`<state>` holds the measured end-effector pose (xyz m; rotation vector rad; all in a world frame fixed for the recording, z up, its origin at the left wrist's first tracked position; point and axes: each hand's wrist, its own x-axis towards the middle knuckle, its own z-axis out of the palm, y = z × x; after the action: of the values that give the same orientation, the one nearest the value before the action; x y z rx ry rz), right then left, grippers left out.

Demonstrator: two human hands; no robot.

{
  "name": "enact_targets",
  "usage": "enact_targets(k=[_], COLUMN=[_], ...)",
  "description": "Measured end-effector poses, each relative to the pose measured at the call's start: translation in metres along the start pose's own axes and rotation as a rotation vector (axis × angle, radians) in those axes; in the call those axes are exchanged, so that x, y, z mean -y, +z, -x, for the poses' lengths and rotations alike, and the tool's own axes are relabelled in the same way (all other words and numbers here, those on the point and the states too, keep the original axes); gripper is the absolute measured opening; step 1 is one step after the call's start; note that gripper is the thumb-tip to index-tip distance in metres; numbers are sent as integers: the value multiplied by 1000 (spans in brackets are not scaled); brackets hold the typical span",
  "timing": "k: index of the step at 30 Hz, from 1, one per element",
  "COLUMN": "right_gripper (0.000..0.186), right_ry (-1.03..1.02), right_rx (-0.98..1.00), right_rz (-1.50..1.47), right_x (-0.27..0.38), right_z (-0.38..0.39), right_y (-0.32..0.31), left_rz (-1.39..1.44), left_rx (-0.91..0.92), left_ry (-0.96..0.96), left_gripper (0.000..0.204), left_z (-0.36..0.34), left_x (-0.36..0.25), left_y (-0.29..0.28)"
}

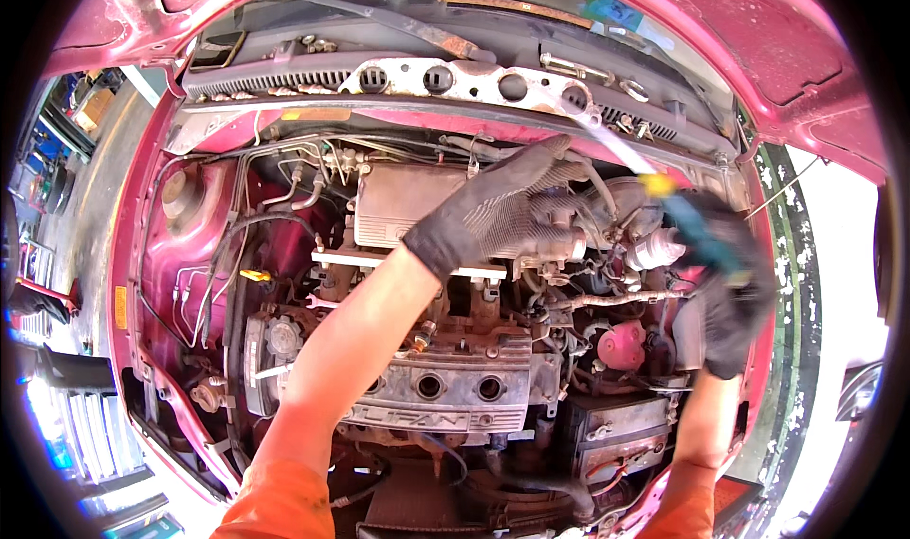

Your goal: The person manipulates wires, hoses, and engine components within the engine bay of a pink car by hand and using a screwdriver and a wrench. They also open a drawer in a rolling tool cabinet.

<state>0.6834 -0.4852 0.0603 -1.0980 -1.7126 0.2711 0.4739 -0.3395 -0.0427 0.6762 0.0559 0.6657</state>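
My left hand (pixel 498 207), in a black glove, reaches over the right end of the grey intake box (pixel 389 202). Its fingers are stretched out and apart beside the hoses (pixel 599 186), with nothing seen in them; whether they touch the parts beneath, I cannot tell. At the right of the engine bay my gloved right hand (pixel 735 297) is closed around a screwdriver (pixel 697 226) with a teal handle, yellow collar and long pale shaft. Motion blurs it. The shaft points up and left toward a flat metal gasket (pixel 474 81) with several round ports, lying on the cowl.
Below my left forearm lies the engine's valve cover (pixel 436 378) with round plug holes. A pink-handled wrench (pixel 322 302) rests near it. The battery (pixel 621 435) stands at lower right. The raised pink hood (pixel 796 55) hangs overhead, and a wiper arm (pixel 408 27) crosses the windshield base.
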Motion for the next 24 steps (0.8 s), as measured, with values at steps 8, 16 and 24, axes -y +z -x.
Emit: enact_targets(k=[8, 16, 24], right_gripper=[36, 26, 32], right_ry=[-157, -101, 65], right_rx=[560, 919, 798], right_rz=[1024, 1277, 890], right_x=[-162, -223, -234], right_z=[-28, -47, -41], right_y=[73, 155, 126], left_rz=[-118, -117, -98], left_rx=[-533, -556, -482], left_ry=[42, 58, -67], left_gripper=[25, 22, 21], left_z=[99, 127, 122], left_x=[-1, 30, 44], left_y=[-15, -49, -53])
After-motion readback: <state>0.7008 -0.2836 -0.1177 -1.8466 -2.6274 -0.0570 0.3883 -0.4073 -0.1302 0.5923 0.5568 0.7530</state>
